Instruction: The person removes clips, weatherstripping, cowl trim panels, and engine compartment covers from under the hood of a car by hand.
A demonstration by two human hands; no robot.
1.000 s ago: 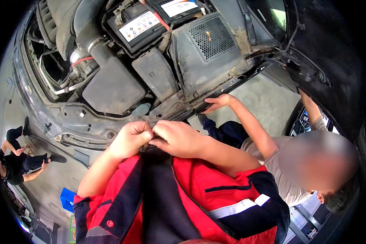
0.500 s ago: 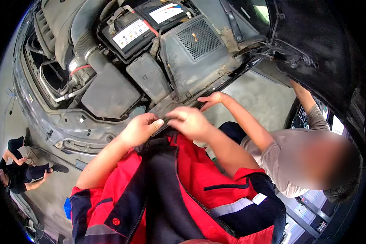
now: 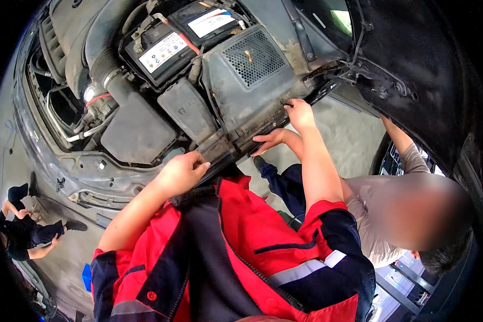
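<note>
Black fender (image 3: 268, 122): right fingers (image 3: 291, 105) narrow at edge; left fingers (image 3: 196, 160) curled; any hold unclear.

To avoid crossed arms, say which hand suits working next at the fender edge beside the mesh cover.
Probably the right hand: it is at the fender edge beside the mesh cover; the left hand is farther off.

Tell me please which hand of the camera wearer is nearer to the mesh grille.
Right. The right hand is below and to the right of the grille in the picture; the left hand is farther away, lower and to the left.
</note>
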